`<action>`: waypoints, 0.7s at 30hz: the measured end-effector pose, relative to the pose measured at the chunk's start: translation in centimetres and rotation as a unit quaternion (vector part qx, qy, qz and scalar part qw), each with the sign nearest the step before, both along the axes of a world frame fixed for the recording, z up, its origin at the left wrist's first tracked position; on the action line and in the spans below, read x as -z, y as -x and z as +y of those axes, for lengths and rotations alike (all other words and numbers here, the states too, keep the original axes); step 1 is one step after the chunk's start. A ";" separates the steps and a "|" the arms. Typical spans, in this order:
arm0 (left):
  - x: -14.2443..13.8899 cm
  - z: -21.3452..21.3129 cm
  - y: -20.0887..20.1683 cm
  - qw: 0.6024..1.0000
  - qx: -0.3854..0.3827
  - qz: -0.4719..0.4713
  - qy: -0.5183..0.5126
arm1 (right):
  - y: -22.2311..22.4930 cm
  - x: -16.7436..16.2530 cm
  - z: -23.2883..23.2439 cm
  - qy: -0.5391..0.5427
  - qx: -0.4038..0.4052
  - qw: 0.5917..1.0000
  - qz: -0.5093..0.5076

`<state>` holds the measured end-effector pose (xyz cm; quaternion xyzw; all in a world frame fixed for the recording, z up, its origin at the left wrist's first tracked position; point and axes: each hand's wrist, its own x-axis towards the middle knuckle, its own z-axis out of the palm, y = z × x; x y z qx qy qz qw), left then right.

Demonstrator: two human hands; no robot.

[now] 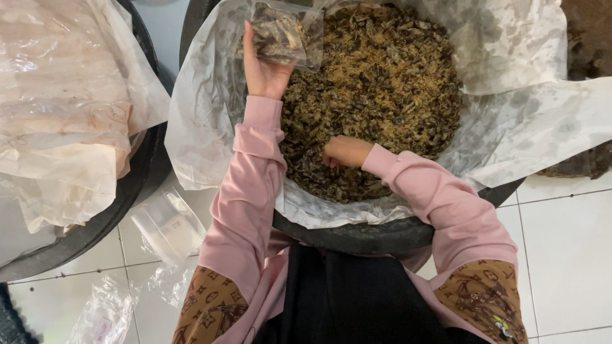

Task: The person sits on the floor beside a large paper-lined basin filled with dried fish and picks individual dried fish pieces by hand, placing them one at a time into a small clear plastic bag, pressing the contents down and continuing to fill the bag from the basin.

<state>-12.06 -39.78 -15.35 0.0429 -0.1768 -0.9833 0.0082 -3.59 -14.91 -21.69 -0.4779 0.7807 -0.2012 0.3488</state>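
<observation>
My left hand (262, 71) holds a small clear plastic bag (284, 33) partly filled with dark dried bits, lifted over the near left side of a big black basin (357, 237). The basin is lined with white crumpled plastic sheet (510, 121) and holds a heap of dark and golden dried flakes (382, 95). My right hand (343, 151) digs into the flakes at the near part of the heap, fingers closed around some of them. Both arms wear pink sleeves.
A second black basin (95, 229) on the left is covered with crumpled translucent plastic. Empty clear small bags (167, 224) lie on the white tiled floor (567, 255) between the basins. Another dark heap (590, 38) shows at the far right.
</observation>
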 end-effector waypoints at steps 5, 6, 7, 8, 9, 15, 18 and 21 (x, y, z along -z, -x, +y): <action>-0.3 0.2 0.0 1.000 -0.001 0.009 0.004 | 0.8 -4.1 0.4 0.051 0.025 0.992 0.113; -0.4 0.2 0.0 1.000 0.000 0.005 0.004 | 1.0 -5.2 0.6 0.065 0.034 0.987 0.140; -0.4 0.3 0.0 1.000 0.001 0.003 0.004 | 1.4 -6.4 1.1 0.070 0.051 0.986 0.145; -0.5 0.3 0.0 1.000 0.003 0.004 0.004 | 1.9 -7.5 1.6 0.076 0.068 0.983 0.152; -0.6 0.4 0.0 1.000 0.006 0.004 0.004 | 2.3 -8.6 2.2 0.083 0.084 0.980 0.157; -0.6 0.8 0.2 1.000 -0.001 -0.023 0.000 | 4.7 -11.7 4.3 0.245 0.191 0.923 0.228; -0.6 0.9 0.2 1.000 0.001 -0.024 -0.008 | 6.2 -12.5 5.7 0.226 0.314 0.897 0.213; -0.6 1.2 0.3 1.000 0.014 -0.016 -0.017 | 7.1 -13.0 7.1 0.387 0.420 0.785 0.242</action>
